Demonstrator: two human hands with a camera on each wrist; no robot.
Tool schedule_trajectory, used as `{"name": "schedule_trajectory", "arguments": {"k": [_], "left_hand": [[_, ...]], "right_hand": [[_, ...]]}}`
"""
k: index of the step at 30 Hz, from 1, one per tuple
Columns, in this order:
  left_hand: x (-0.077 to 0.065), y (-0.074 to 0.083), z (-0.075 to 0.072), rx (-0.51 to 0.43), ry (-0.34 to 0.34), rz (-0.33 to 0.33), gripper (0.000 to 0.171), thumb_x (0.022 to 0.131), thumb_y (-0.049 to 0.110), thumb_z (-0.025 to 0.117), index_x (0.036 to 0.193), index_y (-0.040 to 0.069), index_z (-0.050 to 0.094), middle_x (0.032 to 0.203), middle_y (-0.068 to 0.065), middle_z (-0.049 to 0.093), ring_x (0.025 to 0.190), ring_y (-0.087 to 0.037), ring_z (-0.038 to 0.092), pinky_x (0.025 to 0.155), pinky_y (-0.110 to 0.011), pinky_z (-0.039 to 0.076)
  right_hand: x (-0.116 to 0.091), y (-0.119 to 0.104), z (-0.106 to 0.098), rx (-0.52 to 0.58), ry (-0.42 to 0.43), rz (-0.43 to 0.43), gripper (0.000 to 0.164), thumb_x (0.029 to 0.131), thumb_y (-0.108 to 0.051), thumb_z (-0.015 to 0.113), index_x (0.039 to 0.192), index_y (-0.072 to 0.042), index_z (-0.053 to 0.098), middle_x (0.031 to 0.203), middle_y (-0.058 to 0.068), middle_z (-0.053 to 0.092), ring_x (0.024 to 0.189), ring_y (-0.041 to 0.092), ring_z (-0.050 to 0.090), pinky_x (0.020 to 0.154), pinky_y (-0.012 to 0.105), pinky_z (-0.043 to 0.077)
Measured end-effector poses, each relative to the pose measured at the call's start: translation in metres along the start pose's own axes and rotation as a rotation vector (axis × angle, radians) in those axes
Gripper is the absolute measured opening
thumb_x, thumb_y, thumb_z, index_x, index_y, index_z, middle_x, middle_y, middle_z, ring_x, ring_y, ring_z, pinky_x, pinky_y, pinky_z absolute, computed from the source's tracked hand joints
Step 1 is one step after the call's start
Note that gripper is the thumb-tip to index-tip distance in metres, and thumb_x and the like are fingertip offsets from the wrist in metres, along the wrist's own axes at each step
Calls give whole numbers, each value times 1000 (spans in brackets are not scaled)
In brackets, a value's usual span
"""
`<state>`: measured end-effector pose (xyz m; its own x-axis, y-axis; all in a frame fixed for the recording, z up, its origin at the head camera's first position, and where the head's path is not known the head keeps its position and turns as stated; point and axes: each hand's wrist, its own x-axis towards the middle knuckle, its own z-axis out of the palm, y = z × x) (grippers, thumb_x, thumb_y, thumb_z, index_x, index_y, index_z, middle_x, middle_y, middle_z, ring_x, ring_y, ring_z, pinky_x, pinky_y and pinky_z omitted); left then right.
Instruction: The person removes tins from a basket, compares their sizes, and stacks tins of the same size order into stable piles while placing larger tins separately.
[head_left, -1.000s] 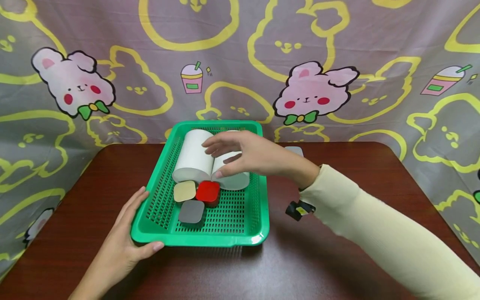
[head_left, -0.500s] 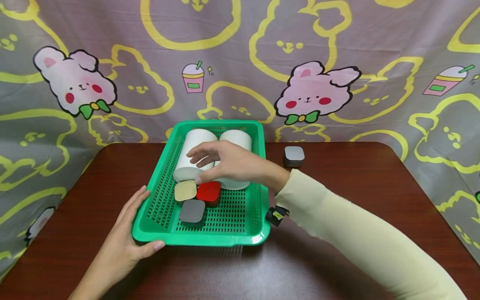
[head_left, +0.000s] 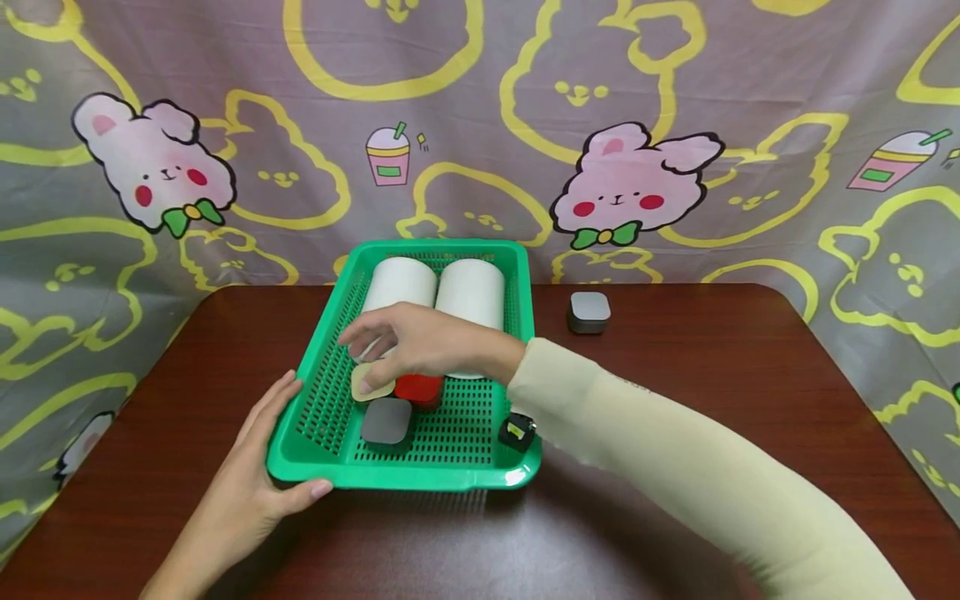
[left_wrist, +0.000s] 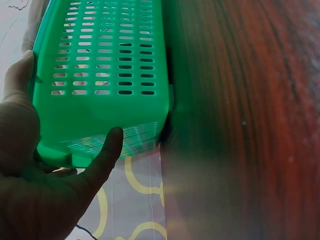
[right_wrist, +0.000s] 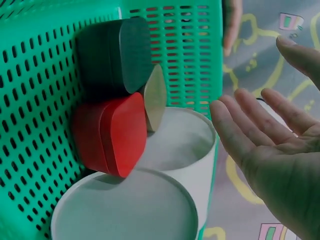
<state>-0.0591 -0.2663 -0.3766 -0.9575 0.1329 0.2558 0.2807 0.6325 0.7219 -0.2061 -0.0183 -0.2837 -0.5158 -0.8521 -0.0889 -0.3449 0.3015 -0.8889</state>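
Note:
A green plastic basket (head_left: 465, 477) with slotted walls stands on the table. My left hand (head_left: 240, 483) grips its near left corner, fingers along the left side and thumb at the front rim; in the left wrist view one digit lies against the outer wall. My right hand (head_left: 420, 337) hovers over the basket with fingers loosely bent and nothing held, its thumb above a cream-lidded box (head_left: 366, 385). Beside that box sit a red box (right_wrist: 127, 132) and a dark grey box (head_left: 386, 423). Two white cylindrical canisters (head_left: 471, 296) lie behind them, partly hidden by my right hand.
A small grey-topped box (head_left: 589, 312) stands on the dark red-brown table (head_left: 712, 375), right of the basket. A patterned curtain (head_left: 480, 125) hangs behind the table's far edge. A black device (head_left: 517, 431) sits at my right wrist.
My right hand has moved left and a little toward me, from over the right canister to above the cream-lidded box. The grey-topped box at right has come into full view. My left hand stays put.

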Motion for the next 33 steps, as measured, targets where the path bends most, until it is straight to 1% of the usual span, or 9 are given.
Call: {"name": "schedule_trajectory", "arguments": {"k": [4,8,12,17,19,21,26,31,33], "left_hand": [[0,0,1,6,0,3,119,71,14,95,167,24,26,174,1,19,148,-15,28,100,-2,21],[0,0,1,12,-3,1,118,71,15,94,167,24,26,174,1,19,149,-12,27,100,-2,21],[0,1,1,11,-9,2,118,71,16,94,167,24,26,174,0,19,149,-12,27,100,-1,21],[2,3,1,19,-18,-10,117,72,18,94,167,24,25,174,-2,18,149,-21,28,99,-1,21],[2,3,0,21,-20,-16,117,73,18,94,167,25,25,174,-2,18,149,-23,28,99,-1,20],[3,3,0,20,-19,-16,117,73,18,94,167,25,25,174,-3,18,149,-22,28,99,-1,20],[2,2,0,13,-12,-7,118,71,17,95,167,25,26,174,-1,18,150,-12,27,100,-1,21],[1,2,-1,2,-9,-8,119,71,16,95,167,25,26,174,-1,18,151,-14,26,101,-1,21],[0,1,-1,0,-9,-10,119,71,15,95,167,25,26,174,-1,18,151,-14,26,101,-1,21]], "right_hand": [[5,3,4,5,-52,35,60,93,-15,77,148,-5,56,141,14,65,123,21,63,93,26,56],[10,8,10,7,-103,52,60,92,-13,77,148,-4,56,141,15,64,126,24,62,93,25,55],[15,15,19,-37,-139,52,58,92,-12,77,146,-2,57,141,16,63,128,26,63,93,23,54],[16,19,24,-77,-132,78,57,92,-12,78,145,-4,60,139,16,66,127,25,64,92,23,54],[16,20,25,-89,-123,86,57,91,-13,79,144,-5,60,138,15,66,126,24,64,92,23,53],[16,20,25,-98,-120,96,56,91,-14,79,144,-5,61,138,14,67,126,23,64,92,24,53],[16,19,26,-124,-111,114,56,91,-15,79,143,-6,61,136,12,68,124,22,64,91,23,53],[16,16,24,-190,-87,136,57,90,-17,79,144,-8,61,132,8,70,119,15,63,90,23,53],[16,14,23,-203,-85,145,56,91,-16,79,143,-7,62,131,9,70,117,16,63,88,24,52]]}}
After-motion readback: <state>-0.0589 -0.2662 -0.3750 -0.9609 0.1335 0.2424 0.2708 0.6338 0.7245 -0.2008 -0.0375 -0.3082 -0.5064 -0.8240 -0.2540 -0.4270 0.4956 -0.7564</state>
